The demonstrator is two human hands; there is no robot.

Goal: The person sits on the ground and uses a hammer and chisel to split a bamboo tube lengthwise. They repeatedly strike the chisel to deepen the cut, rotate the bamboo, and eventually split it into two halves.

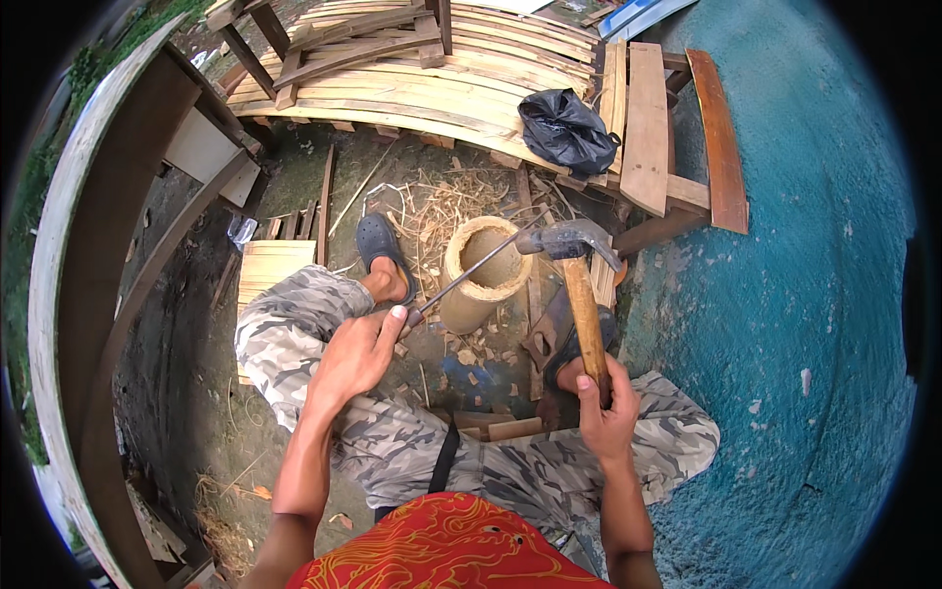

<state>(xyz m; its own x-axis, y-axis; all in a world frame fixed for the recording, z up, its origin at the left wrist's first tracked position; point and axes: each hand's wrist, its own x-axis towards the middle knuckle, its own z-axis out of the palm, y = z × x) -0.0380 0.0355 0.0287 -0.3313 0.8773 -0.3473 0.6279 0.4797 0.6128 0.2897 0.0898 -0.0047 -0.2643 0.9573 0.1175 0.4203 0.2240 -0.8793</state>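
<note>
Among wood shavings [456, 191] stood a hollowed log [467, 312].
Left grip [355, 355] clasped a metal rod [478, 267]; right grip [610, 412], a claw hammer [587, 324].

Hammer [585, 319] in right grip [610, 417], rod [456, 282] (thin, metal) in left grip [353, 355], hollow cylinder [466, 312] between feet [387, 282].

A red shirt [442, 550] with yellow swirls at six o'clock; grey camouflage trousers [392, 442] with a black strap [445, 459]; a dark clog [377, 240] at ten o'clock.
</note>
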